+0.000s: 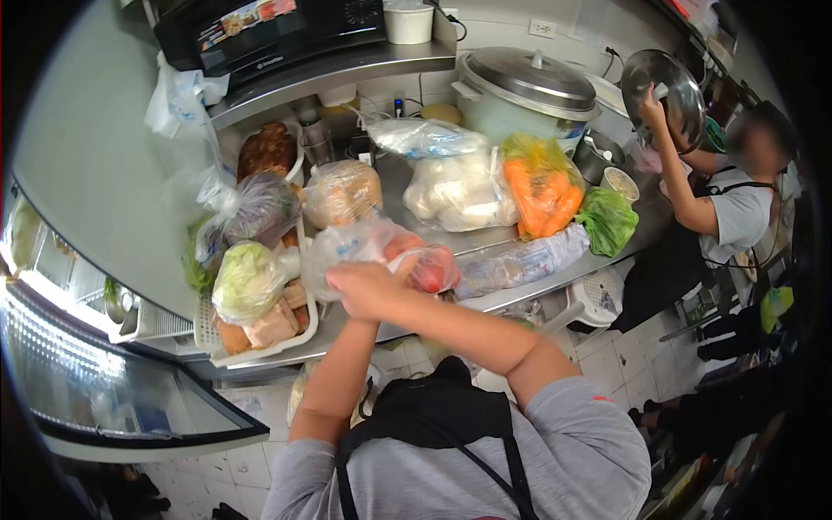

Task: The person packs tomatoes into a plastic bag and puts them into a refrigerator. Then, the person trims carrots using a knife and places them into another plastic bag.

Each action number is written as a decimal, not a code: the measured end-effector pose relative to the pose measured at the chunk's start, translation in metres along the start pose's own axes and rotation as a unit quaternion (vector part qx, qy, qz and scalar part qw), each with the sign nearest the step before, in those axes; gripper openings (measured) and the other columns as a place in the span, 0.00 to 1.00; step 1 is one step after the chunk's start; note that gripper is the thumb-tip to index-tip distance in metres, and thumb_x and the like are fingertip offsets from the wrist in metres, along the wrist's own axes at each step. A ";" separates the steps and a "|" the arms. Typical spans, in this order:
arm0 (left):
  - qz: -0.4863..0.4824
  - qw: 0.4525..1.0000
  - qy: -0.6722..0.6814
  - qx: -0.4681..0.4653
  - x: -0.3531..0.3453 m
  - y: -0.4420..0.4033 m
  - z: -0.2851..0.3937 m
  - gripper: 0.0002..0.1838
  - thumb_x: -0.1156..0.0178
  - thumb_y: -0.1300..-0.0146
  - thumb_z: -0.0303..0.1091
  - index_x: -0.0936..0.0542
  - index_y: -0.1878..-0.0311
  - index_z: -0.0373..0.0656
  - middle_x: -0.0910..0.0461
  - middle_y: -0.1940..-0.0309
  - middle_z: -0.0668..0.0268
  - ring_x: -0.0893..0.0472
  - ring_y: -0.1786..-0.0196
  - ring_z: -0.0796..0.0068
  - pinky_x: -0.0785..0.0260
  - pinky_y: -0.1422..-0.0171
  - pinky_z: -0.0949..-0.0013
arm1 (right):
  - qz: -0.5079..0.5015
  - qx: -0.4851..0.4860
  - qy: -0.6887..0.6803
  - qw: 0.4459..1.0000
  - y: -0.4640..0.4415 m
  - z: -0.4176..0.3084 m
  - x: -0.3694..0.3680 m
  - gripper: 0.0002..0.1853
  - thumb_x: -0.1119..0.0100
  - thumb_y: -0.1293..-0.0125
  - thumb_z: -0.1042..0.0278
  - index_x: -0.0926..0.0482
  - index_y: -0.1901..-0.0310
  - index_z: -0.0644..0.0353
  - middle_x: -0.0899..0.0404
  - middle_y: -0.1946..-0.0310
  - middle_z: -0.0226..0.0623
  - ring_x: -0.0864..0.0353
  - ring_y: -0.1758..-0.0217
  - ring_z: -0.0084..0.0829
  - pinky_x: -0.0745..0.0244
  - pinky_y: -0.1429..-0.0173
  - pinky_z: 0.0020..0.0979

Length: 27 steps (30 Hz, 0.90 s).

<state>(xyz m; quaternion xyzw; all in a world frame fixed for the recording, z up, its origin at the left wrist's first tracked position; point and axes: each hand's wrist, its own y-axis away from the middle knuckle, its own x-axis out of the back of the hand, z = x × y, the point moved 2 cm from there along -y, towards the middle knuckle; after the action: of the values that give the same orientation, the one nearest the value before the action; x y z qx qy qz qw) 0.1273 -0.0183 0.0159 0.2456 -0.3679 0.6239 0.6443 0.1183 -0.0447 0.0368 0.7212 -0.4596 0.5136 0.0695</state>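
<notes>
My right hand [373, 290] is closed on the gathered top of a clear plastic bag of tomatoes [435, 270], above the front of the steel counter. My left hand [360, 315] meets it at the same spot. It is mostly covered by the right, and its fingers are hidden. Loose clear plastic [325, 251] spreads out beside the hands. To the left, a wrapped lettuce [251, 284] lies on a white basket [211, 334] holding tan and brown blocks. Behind the hands sits a bagged tan item [342, 192].
Bagged carrots [544, 192], a bag of pale pieces [455, 191], bagged greens [608, 221] and a long wrapped roll [524, 260] lie rightward. A large rice cooker [529, 91] stands behind. An open fridge door [130, 390] is at left. A co-worker [745, 199] lifts a lid [663, 100].
</notes>
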 end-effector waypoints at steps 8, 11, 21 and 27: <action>0.070 0.972 0.070 -0.214 -0.073 -0.036 -0.036 0.27 0.55 0.40 0.46 0.41 0.41 0.41 0.40 0.41 0.59 0.42 0.38 0.65 0.53 0.35 0.64 | 0.254 -0.139 0.012 0.957 0.075 0.064 0.047 0.37 0.37 0.59 0.54 0.38 0.47 0.62 0.44 0.44 0.49 0.48 0.40 0.51 0.50 0.43 0.54; 0.073 0.968 0.068 -0.229 -0.073 -0.024 -0.031 0.27 0.55 0.40 0.44 0.42 0.41 0.41 0.41 0.41 0.58 0.43 0.38 0.62 0.55 0.35 0.62 | 0.162 -0.102 0.129 0.973 0.068 0.075 0.049 0.30 0.40 0.56 0.55 0.32 0.52 0.66 0.41 0.46 0.50 0.44 0.42 0.51 0.46 0.44 0.51; 0.124 0.959 0.144 -0.208 -0.074 -0.041 -0.029 0.27 0.47 0.48 0.44 0.35 0.46 0.40 0.36 0.47 0.56 0.38 0.43 0.60 0.49 0.39 0.59 | 0.122 0.002 -0.115 0.986 0.016 0.040 0.081 0.13 0.51 0.48 0.71 0.25 0.59 0.60 0.26 0.57 0.43 0.28 0.53 0.42 0.33 0.50 0.33; 0.047 0.782 0.595 -0.180 -0.107 -0.068 -0.063 0.24 0.45 0.51 0.44 0.30 0.51 0.41 0.31 0.52 0.57 0.33 0.47 0.60 0.44 0.42 0.59 | 0.166 0.001 -0.386 0.908 0.028 0.079 0.084 0.24 0.47 0.47 0.62 0.33 0.48 0.64 0.38 0.45 0.51 0.37 0.43 0.42 0.42 0.42 0.34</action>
<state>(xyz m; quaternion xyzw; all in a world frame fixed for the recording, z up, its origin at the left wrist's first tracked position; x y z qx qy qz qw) 0.2102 -0.0431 -0.0963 -0.3125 -0.0278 0.5978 0.7377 0.1555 -0.1555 0.0572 0.7764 -0.5633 0.1998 -0.1999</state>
